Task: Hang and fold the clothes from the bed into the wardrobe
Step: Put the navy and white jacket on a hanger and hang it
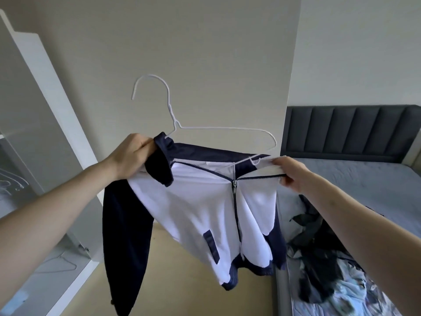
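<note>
I hold a white and navy zip jacket [196, 208] up in front of me. A white wire hanger [218, 128] sits partly inside its neck, with the hook and right shoulder wire standing bare above the fabric. My left hand [131, 157] grips the navy collar at the jacket's left shoulder. My right hand [290, 174] pinches the white front edge by the zip at the right shoulder, close to the hanger's end. The zip is open near the top. One navy sleeve hangs down at the left.
A bed [355, 179] with a grey padded headboard [346, 131] stands at the right, with a heap of dark and pale blue clothes [328, 265] on it. The open white wardrobe door [45, 106] is at the left, with another wire hanger [61, 263] low down.
</note>
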Demonstrator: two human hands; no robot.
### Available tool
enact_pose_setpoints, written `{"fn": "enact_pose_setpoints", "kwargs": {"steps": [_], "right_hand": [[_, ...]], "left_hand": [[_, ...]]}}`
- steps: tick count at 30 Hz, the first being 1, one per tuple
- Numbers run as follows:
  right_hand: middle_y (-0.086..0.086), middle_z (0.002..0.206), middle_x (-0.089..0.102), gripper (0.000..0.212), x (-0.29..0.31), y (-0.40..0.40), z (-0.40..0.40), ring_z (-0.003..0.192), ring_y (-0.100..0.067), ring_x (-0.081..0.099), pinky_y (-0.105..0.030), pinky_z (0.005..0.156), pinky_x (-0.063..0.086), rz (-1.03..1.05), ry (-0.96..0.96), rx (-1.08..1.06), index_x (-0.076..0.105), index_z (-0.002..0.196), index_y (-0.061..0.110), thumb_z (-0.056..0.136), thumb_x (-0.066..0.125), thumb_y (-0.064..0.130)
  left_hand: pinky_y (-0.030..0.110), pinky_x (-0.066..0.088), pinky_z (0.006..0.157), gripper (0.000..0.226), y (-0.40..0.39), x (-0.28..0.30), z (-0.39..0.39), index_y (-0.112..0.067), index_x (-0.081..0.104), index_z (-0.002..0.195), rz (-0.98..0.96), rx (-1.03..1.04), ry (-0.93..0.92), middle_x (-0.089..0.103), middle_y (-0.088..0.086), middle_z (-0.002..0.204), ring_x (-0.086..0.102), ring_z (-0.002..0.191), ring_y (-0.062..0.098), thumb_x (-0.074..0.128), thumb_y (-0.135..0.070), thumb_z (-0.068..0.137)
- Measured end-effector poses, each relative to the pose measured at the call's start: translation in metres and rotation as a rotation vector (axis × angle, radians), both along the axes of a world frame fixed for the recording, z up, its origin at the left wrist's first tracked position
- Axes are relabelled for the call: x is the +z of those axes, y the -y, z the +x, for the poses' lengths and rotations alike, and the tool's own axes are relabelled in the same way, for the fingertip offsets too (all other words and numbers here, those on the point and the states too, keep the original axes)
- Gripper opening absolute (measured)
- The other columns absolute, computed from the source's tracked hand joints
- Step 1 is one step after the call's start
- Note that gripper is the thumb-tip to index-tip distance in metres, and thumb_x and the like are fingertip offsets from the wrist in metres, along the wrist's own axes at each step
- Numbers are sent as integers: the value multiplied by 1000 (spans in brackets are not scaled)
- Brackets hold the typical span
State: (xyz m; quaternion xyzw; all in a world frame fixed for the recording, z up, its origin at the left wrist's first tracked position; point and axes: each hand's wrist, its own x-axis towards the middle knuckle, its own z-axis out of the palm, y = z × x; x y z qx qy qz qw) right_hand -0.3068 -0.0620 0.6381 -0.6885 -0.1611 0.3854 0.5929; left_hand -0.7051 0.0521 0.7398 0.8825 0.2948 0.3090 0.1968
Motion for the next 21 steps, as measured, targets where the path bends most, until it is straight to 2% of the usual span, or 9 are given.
{"fn": "enact_pose_setpoints", "kwargs": {"steps": [2,5,8,10,13,16,18,20,21], "right_hand": [[3,65,49,6,3,-1,3,47,-10,40,-17,35,29,-4,-18,12,68,86,21,82,72,17],[3,66,49,6,11,0,5,51,-10,42,-18,34,29,33,-53,29,66,82,21,80,69,16],[2,66,50,8,26,6,2,52,-12,44,-19,37,31,68,-23,29,64,83,20,79,70,15],[-1,70,50,11,42,12,-3,57,-14,44,-20,40,32,84,68,37,65,87,17,78,71,16],[-4,75,56,16,73,18,-26,59,-16,53,-23,45,40,167,184,94,66,94,11,80,72,18],[-7,80,72,3,101,22,-75,65,-15,69,-28,56,59,317,312,323,76,83,13,83,73,13],[-3,77,74,6,111,27,-108,70,-12,68,-28,61,57,384,498,557,80,80,17,82,75,17],[1,84,74,20,118,32,-123,76,-4,64,-26,71,52,284,788,833,78,92,20,79,78,35],[10,91,75,24,120,34,-122,84,-1,66,-23,78,52,220,881,970,76,98,26,78,79,39]], "left_hand": [[22,27,51,41,1,-2,3,-23,33,58,-46,-43,-8,33,-15,56,30,54,7,42,-48,89],[26,26,52,40,-1,-5,4,-22,32,57,-6,-51,-126,32,-15,57,30,54,8,41,-43,89],[37,35,52,47,-5,-7,2,-14,34,56,185,45,-296,35,-9,52,31,51,13,36,-49,87],[40,37,51,47,-7,-12,2,-8,32,60,345,125,-399,38,-1,48,31,51,21,34,-46,88],[37,35,50,48,-8,-20,8,-13,36,55,416,208,-370,44,3,48,37,50,28,38,-41,93],[34,32,48,54,-5,-26,24,-16,37,54,419,224,-362,44,-1,47,39,47,25,43,-37,103],[34,30,49,55,-2,-28,32,-15,35,55,388,208,-345,42,-1,46,36,45,21,42,-37,105],[36,29,50,53,1,-27,33,-13,32,56,373,166,-279,38,0,45,31,44,20,39,-38,103],[36,28,50,52,2,-26,31,-13,31,56,353,148,-227,36,0,45,29,44,18,39,-38,101]]}}
